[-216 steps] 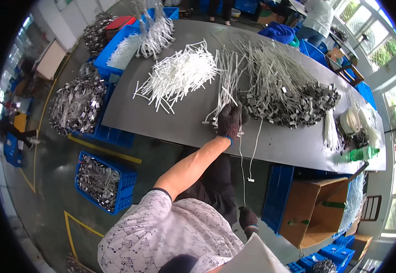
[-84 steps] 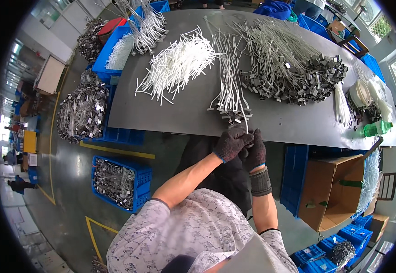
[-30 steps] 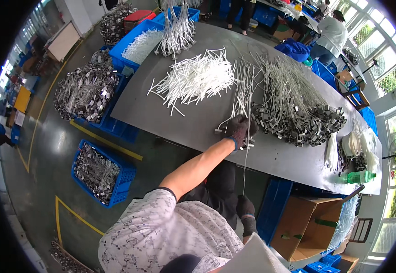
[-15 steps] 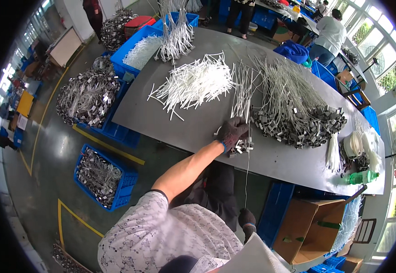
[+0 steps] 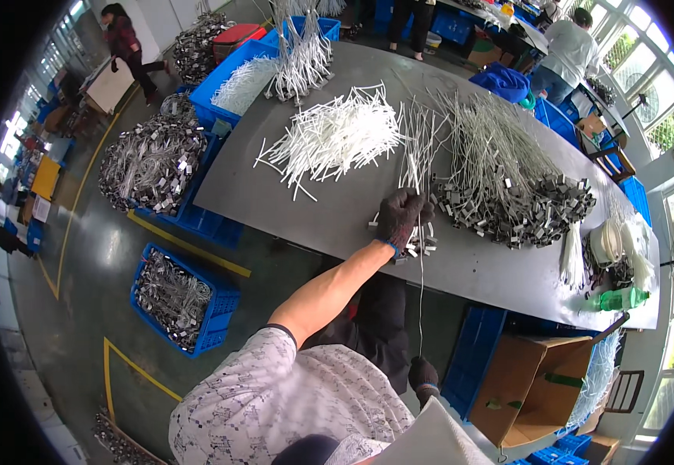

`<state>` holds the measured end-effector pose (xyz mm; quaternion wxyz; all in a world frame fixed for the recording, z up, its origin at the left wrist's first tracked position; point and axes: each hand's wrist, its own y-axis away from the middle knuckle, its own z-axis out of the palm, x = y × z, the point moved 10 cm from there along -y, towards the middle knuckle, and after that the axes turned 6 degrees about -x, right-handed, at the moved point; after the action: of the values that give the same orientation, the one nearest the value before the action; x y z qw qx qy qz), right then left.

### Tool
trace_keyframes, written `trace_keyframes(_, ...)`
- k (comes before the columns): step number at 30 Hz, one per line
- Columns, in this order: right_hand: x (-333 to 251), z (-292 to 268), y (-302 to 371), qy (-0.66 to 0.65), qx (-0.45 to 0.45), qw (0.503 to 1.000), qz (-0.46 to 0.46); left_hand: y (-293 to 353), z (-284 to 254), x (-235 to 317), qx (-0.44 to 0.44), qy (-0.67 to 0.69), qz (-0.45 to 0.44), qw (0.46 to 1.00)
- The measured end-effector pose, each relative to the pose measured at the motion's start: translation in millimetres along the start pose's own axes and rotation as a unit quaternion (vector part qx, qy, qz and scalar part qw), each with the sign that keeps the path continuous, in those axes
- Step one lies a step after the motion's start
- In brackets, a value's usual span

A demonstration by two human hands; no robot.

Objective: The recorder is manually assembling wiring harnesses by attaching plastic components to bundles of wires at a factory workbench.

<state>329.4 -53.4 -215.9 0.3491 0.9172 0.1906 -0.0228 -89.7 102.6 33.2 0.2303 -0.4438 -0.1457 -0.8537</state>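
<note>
My left hand (image 5: pixel 404 215), in a dark knitted glove, is closed over the near edge of the table, its fingers pinched on a thin wire (image 5: pixel 421 298). That wire runs down taut to my right hand (image 5: pixel 424 373), also gloved and closed round its lower end below the table edge. Beneath and around my left hand lie small metal-ended pieces (image 5: pixel 428 246), partly hidden by it. A narrow bunch of wires with white sleeves (image 5: pixel 421 139) stretches away beyond my left fingers. To its left is a heap of white tubes (image 5: pixel 341 132); to its right, a large bundle of wires with dark block ends (image 5: pixel 519 205).
Blue crates (image 5: pixel 173 302) of wired parts stand on the floor at left. An open cardboard box (image 5: pixel 507 387) sits below the table at right. A green bottle (image 5: pixel 622 299) lies near the table's right end. People (image 5: pixel 129 48) are in the background.
My left hand has shifted slightly up and right along the wire. The right hand stays low, still closed. At the far left, a person has walked further into view.
</note>
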Motion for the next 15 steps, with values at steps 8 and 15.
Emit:
trace_keyframes(8, 15.1, 28.8, 5.4, -0.056, 0.007, 0.997, -0.046, -1.7, 5.2, -51.0, -0.204, -0.28, -0.118, 0.931)
trace_keyframes(15, -107.0, -178.0, -10.3, -0.602, 0.082, 0.784, -0.124, 25.1, 33.1, -64.3, -0.231, -0.367, -0.069, 0.899)
